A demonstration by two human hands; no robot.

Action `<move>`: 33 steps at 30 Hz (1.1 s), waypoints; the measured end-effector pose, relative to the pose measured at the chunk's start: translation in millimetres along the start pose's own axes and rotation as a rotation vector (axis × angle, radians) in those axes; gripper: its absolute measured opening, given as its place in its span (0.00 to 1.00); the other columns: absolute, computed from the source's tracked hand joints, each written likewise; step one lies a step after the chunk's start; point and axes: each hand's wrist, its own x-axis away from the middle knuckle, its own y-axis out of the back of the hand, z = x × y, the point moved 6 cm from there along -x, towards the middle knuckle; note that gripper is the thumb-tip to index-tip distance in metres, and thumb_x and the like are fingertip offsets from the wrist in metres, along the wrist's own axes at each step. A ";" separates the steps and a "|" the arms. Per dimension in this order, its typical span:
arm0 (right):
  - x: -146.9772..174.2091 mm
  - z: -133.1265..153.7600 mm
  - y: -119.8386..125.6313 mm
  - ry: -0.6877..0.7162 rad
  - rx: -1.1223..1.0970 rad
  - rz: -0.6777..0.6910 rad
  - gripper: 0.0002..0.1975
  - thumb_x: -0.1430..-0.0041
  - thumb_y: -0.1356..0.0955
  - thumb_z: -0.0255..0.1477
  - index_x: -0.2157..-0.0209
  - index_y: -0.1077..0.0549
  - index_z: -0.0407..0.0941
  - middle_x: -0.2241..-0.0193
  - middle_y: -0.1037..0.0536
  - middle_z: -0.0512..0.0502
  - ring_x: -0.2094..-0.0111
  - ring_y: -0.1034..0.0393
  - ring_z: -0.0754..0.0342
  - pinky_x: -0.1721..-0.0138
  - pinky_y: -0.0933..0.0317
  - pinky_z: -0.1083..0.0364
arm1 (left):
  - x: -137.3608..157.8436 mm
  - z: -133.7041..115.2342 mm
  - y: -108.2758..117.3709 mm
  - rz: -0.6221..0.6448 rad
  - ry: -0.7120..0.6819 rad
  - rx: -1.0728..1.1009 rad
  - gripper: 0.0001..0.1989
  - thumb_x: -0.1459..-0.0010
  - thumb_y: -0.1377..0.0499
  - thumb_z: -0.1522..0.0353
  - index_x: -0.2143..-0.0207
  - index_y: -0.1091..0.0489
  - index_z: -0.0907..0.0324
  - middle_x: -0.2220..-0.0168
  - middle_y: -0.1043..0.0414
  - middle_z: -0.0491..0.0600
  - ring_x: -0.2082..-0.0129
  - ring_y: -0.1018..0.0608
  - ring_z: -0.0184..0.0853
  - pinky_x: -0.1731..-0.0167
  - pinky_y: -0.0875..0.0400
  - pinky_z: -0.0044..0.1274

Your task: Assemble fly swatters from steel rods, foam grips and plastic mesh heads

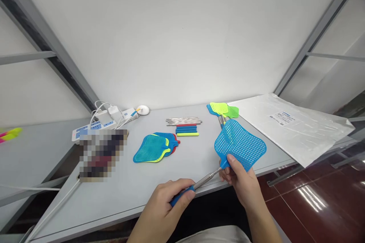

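"What is closest to us?"

"The left hand (167, 207), wrapped round the blue handle (181, 194) of a blue fly swatter (239, 142). A metal shaft (205, 180) slants up from there to the mesh head."

"And the right hand (242, 180)?"

"Pinching that head by its neck, thumb pressed on the face turned to us, fingers behind and partly hidden. So the swatter is held between both hands, across the near edge of the grey table (196, 155)."

"What lies beyond it?"

"To the left, a blurred-out patch (101, 159), so I can't tell what that is. Nearer the middle, a pile of loose swatter heads (151, 148): blue-green on top, with yellow-green, blue and red showing beneath."

"And past those?"

"A row of loose grips (186, 130) in yellow-green, blue and red, then several metal rods (184, 120) lying side by side just behind."

"Anything further back?"

"A white power strip (85, 131) with adapters and cables on the left, a round white object (143, 110) near it. On the right, a bunch of swatters (219, 108) with blue, yellow-green and green heads, just beside a large white package (256, 115) with a label. Behind everything, a pale wall (182, 45)."
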 end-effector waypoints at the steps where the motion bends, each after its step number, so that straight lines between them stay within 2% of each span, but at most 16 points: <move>1: 2.6 3.7 -1.9 0.012 0.005 0.021 0.19 0.43 0.29 0.41 0.79 0.35 0.44 0.84 0.36 0.56 0.83 0.43 0.60 0.78 0.43 0.56 | 3.4 -2.8 2.5 -0.033 -0.006 0.007 0.15 0.40 0.43 0.55 0.59 0.21 0.49 0.59 0.19 0.46 0.57 0.22 0.40 0.58 0.28 0.24; 5: 16.8 16.1 -9.8 0.067 -0.002 0.089 0.21 0.43 0.29 0.41 0.81 0.37 0.45 0.85 0.40 0.57 0.83 0.45 0.61 0.79 0.43 0.57 | 17.8 -12.8 8.3 -0.078 -0.029 0.029 0.14 0.40 0.42 0.56 0.59 0.20 0.48 0.59 0.19 0.46 0.56 0.22 0.40 0.56 0.27 0.23; 10: 34.8 22.3 -12.1 0.157 -0.026 0.026 0.19 0.42 0.30 0.41 0.79 0.36 0.45 0.83 0.38 0.57 0.82 0.44 0.61 0.79 0.42 0.57 | 28.4 -26.6 6.8 0.031 -0.056 0.028 0.16 0.37 0.45 0.57 0.53 0.22 0.49 0.54 0.21 0.48 0.53 0.23 0.40 0.50 0.30 0.27; 15: 42.7 25.6 -20.0 0.152 -0.022 0.118 0.18 0.40 0.31 0.40 0.78 0.37 0.45 0.82 0.40 0.57 0.81 0.46 0.61 0.79 0.42 0.57 | 29.3 -39.1 -0.6 0.165 -0.046 0.139 0.20 0.34 0.49 0.56 0.52 0.23 0.55 0.68 0.22 0.49 0.64 0.23 0.37 0.58 0.27 0.26; 19: 48.3 30.5 -23.9 0.175 0.009 0.203 0.18 0.37 0.33 0.39 0.78 0.37 0.46 0.82 0.42 0.57 0.80 0.46 0.60 0.77 0.41 0.56 | 32.8 -37.3 -2.2 0.161 -0.023 0.206 0.22 0.34 0.49 0.55 0.54 0.22 0.57 0.68 0.22 0.50 0.67 0.23 0.36 0.64 0.27 0.24; 24: 56.3 30.7 -29.4 0.165 -0.027 0.218 0.19 0.36 0.34 0.39 0.78 0.38 0.46 0.82 0.43 0.57 0.80 0.46 0.59 0.76 0.40 0.56 | 41.6 -35.0 8.1 0.047 -0.085 0.078 0.15 0.35 0.45 0.58 0.55 0.22 0.51 0.60 0.20 0.47 0.57 0.22 0.38 0.54 0.31 0.24; 26: 58.5 31.7 -33.2 0.162 -0.052 0.219 0.19 0.36 0.34 0.39 0.79 0.39 0.46 0.82 0.44 0.57 0.80 0.46 0.59 0.77 0.40 0.56 | 44.5 -39.4 10.9 0.038 -0.131 0.035 0.13 0.35 0.45 0.60 0.57 0.22 0.50 0.59 0.20 0.45 0.56 0.22 0.36 0.54 0.32 0.23; 30: 60.1 32.4 -37.4 0.133 -0.094 0.200 0.21 0.36 0.34 0.38 0.80 0.41 0.47 0.82 0.48 0.58 0.80 0.48 0.59 0.77 0.40 0.56 | 48.1 -50.7 14.6 0.053 -0.242 -0.075 0.13 0.33 0.48 0.62 0.56 0.24 0.52 0.64 0.21 0.45 0.65 0.23 0.34 0.62 0.34 0.22; 33: 58.7 27.6 -39.0 0.101 -0.079 0.215 0.21 0.36 0.34 0.39 0.80 0.40 0.46 0.83 0.46 0.58 0.81 0.48 0.60 0.78 0.42 0.56 | 48.2 -52.7 19.1 0.031 -0.293 -0.212 0.13 0.32 0.49 0.62 0.55 0.25 0.53 0.71 0.24 0.44 0.71 0.28 0.33 0.66 0.37 0.24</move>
